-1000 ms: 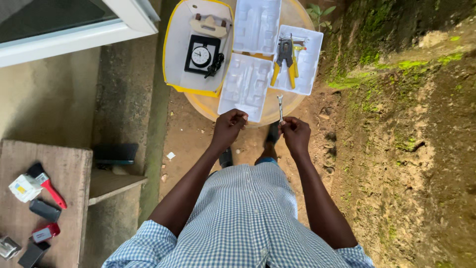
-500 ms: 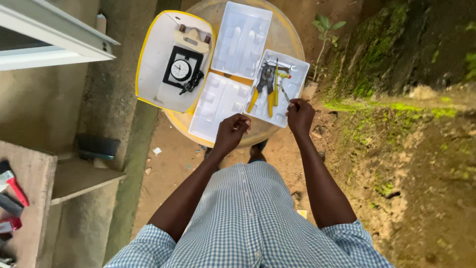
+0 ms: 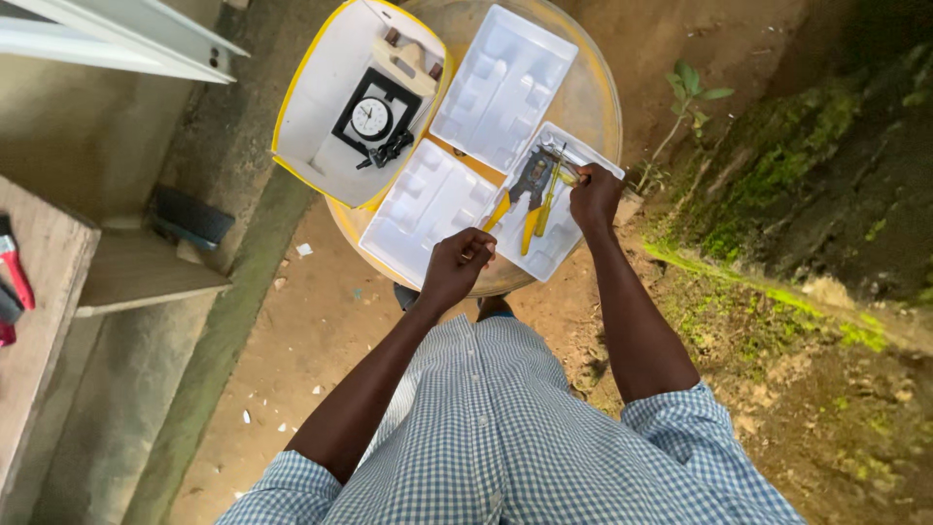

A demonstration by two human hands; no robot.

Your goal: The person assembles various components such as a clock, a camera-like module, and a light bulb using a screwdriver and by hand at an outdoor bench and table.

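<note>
- The right hand pinches a thin yellow-handled tool over a white plastic tray.
- Yellow-handled pliers lie in that tray, just left of the right hand.
- The left hand is curled shut at the round wooden tabletop's near edge, between two trays; whether it holds something is unclear.
</note>
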